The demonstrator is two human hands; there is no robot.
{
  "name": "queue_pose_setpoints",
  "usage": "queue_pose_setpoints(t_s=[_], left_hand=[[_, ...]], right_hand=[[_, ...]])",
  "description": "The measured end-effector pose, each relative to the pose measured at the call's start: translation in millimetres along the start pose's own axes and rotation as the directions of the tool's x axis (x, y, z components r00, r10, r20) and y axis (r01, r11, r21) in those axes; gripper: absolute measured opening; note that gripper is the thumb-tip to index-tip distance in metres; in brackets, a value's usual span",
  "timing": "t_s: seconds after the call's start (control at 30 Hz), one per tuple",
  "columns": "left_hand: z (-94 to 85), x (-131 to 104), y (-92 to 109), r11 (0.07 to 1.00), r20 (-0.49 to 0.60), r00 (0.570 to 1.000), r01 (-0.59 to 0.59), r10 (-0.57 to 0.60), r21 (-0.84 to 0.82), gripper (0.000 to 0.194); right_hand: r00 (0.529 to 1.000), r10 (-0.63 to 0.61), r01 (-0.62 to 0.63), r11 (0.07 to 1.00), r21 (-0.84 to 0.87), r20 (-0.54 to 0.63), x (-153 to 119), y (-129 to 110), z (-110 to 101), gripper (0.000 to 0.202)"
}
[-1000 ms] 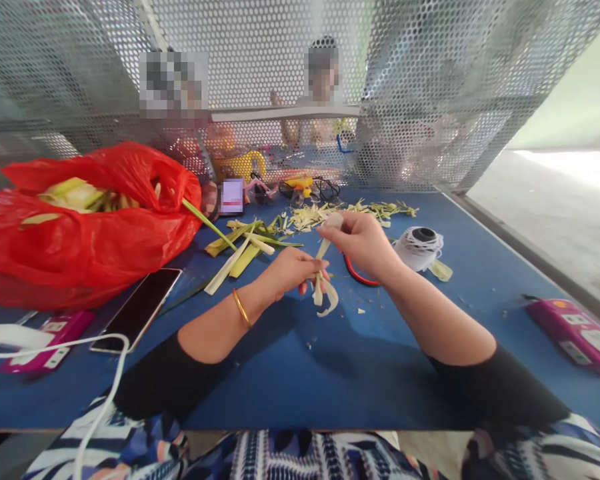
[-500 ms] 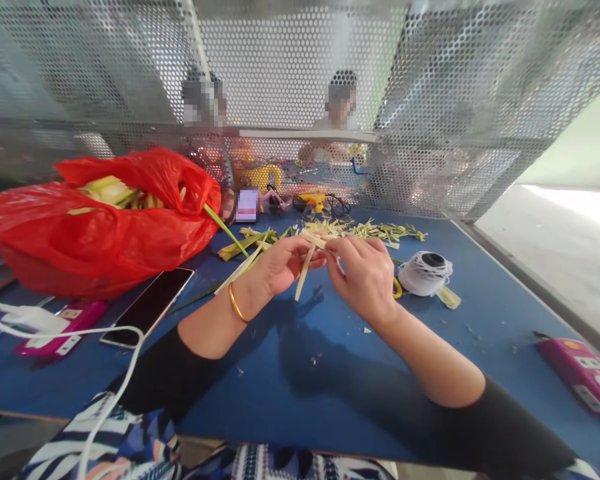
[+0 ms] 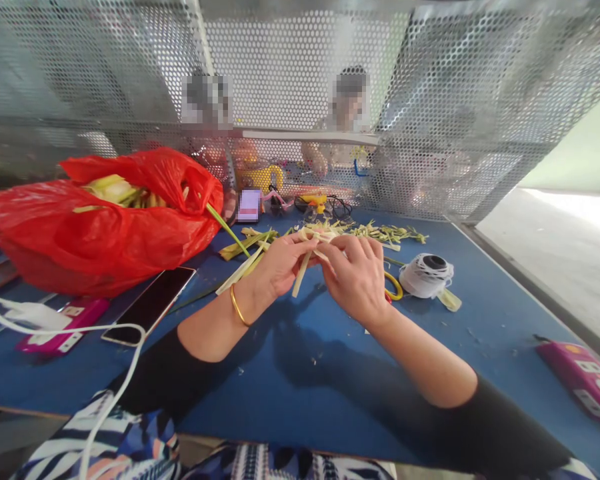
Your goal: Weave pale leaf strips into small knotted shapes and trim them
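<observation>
My L hand (image 3: 283, 265) pinches a pale leaf strip (image 3: 301, 276), one end hanging down, & my R hand (image 3: 355, 277), fingers curled in, grips it nr the top. It's up above the blue table (image 3: 280, 413), approx. centre, w/ a white thread spool (image 3: 425, 279) to the R & a red plastic bag (image 3: 105, 243) to the L.

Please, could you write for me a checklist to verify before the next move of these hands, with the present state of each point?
1. Left grip on the pale leaf strip: ok.
2. Right grip on the strip: cannot tell; exact contact is hidden.
3. White thread spool upright: ok.
4. Yellow loop fully visible: not ok; right hand partly covers it.
5. Red plastic bag open, leaf pieces showing: ok.
</observation>
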State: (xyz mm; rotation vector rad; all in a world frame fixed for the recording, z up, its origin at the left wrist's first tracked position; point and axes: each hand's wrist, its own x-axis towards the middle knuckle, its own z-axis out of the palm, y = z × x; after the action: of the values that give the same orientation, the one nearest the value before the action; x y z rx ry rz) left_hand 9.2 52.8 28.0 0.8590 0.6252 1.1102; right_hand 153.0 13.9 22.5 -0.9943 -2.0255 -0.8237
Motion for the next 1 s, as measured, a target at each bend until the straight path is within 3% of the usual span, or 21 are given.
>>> queue_pose_setpoints(t_s=[0.07,0.17,0.23,0.43,0.5,0.6,0.67,0.73,0.83,1.0], left_hand=[[-0.7,0,-2,1.000,-0.009,1.000,-0.005,0.005,0.027,0.008],[0.3,-1,-3,0.997,-0.026,0.999,0.042,-0.041,0.060,0.011],[1.8,-2,-3,0.995,-0.036,0.997,0.076,-0.074,0.067,0.013],[4.6,-4,-5,0.992,-0.005,0.996,0.089,-0.089,0.090,0.013],[4.4,-4,-6,0.991,-0.012,0.997,0.080,-0.080,0.106,0.012],[3.9,-3,-5,0.988,-0.075,0.996,0.066,-0.056,0.138,0.011],[3.7,-3,-4,0.985,-0.109,0.992,0.073,-0.056,0.154,0.010],[3.7,-4,-3,0.983,-0.123,0.991,0.077,-0.057,0.168,0.009],[4.0,-4,-2,0.980,-0.146,0.988,0.070,-0.043,0.186,0.009],[4.4,-5,-4,0.976,-0.171,0.984,0.077,-0.042,0.205,0.010]], right_hand=[[0.985,-0.171,0.171,0.985,-0.010,0.021,0,-1,1,0.019],[0.918,-0.389,0.392,0.920,-0.024,0.078,-1,-3,5,0.021],[0.904,-0.418,0.422,0.906,-0.025,0.091,-3,-3,6,0.020],[0.922,-0.370,0.362,0.928,0.084,0.112,-6,1,9,0.024],[0.952,-0.288,0.271,0.951,0.149,0.101,-5,2,9,0.026],[0.997,0.036,-0.058,0.948,0.313,0.074,-3,5,9,0.020],[0.948,0.296,-0.316,0.851,0.420,0.114,-1,7,7,0.016],[0.858,0.472,-0.509,0.723,0.467,0.203,1,10,6,0.016],[0.761,0.569,-0.647,0.633,0.425,0.311,3,12,5,0.017],[0.676,0.621,-0.734,0.618,0.282,0.397,4,11,6,0.015]])
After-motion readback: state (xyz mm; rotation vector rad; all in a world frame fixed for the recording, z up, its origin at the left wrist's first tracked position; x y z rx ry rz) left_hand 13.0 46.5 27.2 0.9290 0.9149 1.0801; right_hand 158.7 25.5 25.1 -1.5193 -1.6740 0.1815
